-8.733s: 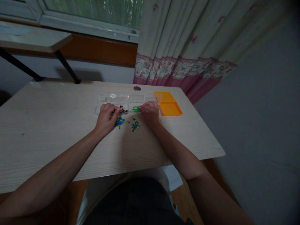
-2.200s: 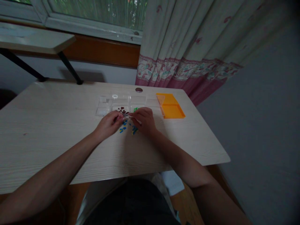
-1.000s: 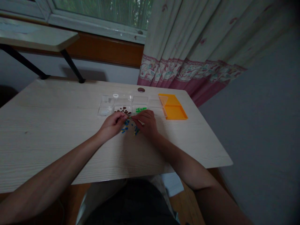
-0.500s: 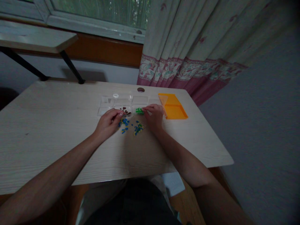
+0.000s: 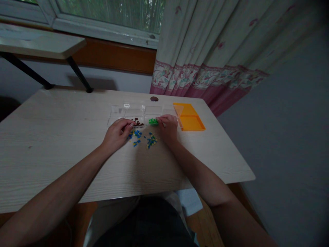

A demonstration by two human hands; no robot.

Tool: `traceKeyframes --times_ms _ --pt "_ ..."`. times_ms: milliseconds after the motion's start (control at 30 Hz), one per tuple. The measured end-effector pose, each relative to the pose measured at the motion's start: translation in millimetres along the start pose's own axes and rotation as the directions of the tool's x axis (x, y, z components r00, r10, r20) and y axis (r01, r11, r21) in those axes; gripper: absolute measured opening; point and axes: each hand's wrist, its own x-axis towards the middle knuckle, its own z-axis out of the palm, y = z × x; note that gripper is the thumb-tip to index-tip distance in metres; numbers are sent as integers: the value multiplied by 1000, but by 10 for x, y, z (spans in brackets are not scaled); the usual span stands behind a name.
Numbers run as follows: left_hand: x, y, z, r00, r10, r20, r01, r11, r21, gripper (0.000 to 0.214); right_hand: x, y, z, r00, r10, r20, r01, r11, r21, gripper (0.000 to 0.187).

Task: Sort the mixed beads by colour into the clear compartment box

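My left hand is at the near edge of a clear compartment box, thumb and fingertips pinched together beside small dark brown pieces. Whatever sits in that pinch is too small to make out. My right hand has its fingertips closed at the compartment holding small green pieces; anything between them cannot be made out. On the table in front of the box lie two loose piles: blue and yellow pieces near my left hand, and a mixed blue, yellow and green pile nearer my right.
An orange two-part tray stands right of the box, partly behind its clear end. A brown oval object lies behind the box. At the back left, a raised shelf stands on black legs. A curtain hangs behind the table.
My left hand has shifted slightly left, with its fingertips still pinched. My right hand stays almost in place at the green pieces. The piles look nearly the same.
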Motion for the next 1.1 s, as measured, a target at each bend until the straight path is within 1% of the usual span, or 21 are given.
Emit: traceKeyframes --times_ms 67,133,167,233,300,333,433,567,700,867,1100 --pt "19 -13 -34 999 34 33 -36 998 48 25 1 5 1 1000 -5 -7 5 1000 19 29" --pt "42 -23 -91 986 113 120 -127 985 119 22 1 6 3 1000 -9 -13 10 999 35 31" --pt "53 -28 -122 970 165 177 -193 969 155 21 1 5 3 1000 -11 -17 12 999 41 31" --pt "71 -37 -176 923 249 292 -317 924 214 19 0 0 2 1000 -9 -24 10 999 46 31" --pt "78 -47 -204 887 276 371 -386 884 265 21 0 -4 2 1000 -3 -24 4 999 41 31" --pt "78 -53 -206 878 272 394 -400 869 291 21 0 -5 3 1000 -2 -22 3 999 38 30" --pt "69 -70 -181 870 244 427 -408 844 349 23 1 2 10 1000 -14 -19 15 999 35 30" --pt "61 -89 -146 866 224 446 -408 832 375 25 4 1 14 1000 -19 -15 20 999 44 29" --pt "59 -88 -142 863 220 455 -410 832 374 26 4 -25 3 1000 -14 -19 15 998 57 28" --pt "55 -57 -143 856 209 473 -407 835 369 24 4 -41 -11 998 -40 -43 42 998 55 28" --pt "56 -46 -129 844 213 493 -416 839 350 24 2 -41 -20 999 -48 -18 49 998 43 28"
